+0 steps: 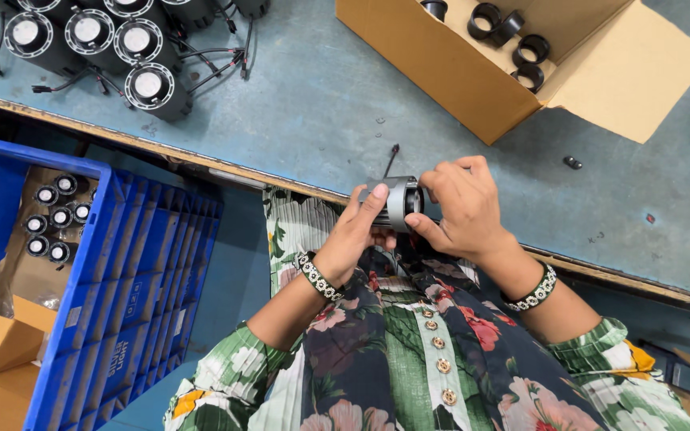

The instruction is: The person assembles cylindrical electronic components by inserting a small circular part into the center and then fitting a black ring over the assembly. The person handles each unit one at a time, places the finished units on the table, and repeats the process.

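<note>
I hold a short grey cylindrical housing (397,201) between both hands, just above the near edge of the blue-grey worktable (321,112). My left hand (355,231) is closed around its left end, fingers curled under and the forefinger laid along the top; my right hand (461,209) is closed on its right end, thumb and fingertips pinching a dark ring (414,199) that sits at that end of the housing. A thin black wire (391,160) runs up from the housing, away from me, across the tabletop. Each of my wrists wears a black-and-white patterned bangle. Beyond my right hand, farther across the table, stands an open cardboard box (449,72) with several black rings (513,44) lying inside it. A small dark piece (573,163) lies on the table to the right of my right hand, well apart from it. Far off to the upper left of my grip stands a cluster of finished black round units (105,40) with white faces and trailing black leads. Down to the left of my left hand, below the table edge, is a blue plastic crate (129,279), and beside it a lined bin holding more small black cylinders (53,219) with pale tops. A small cardboard carton (1,343) sits at the lower left, nearest to me.
</note>
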